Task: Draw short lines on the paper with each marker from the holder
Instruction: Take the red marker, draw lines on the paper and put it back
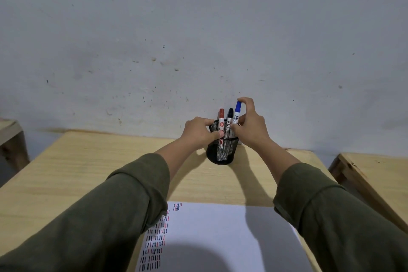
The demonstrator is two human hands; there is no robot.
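A black mesh holder stands at the table's far edge against the wall. In it are a red-capped marker, a black-capped marker and a blue-capped marker, which sits higher than the other two. My left hand grips the holder's rim from the left. My right hand pinches the blue marker, with fingertips on its cap and barrel. White paper lies near me, with rows of short black, red and blue lines along its left side.
The light wooden table meets a scuffed white wall. A second wooden table is close on the right, and another one's corner shows at the far left. My green sleeves cover part of the paper.
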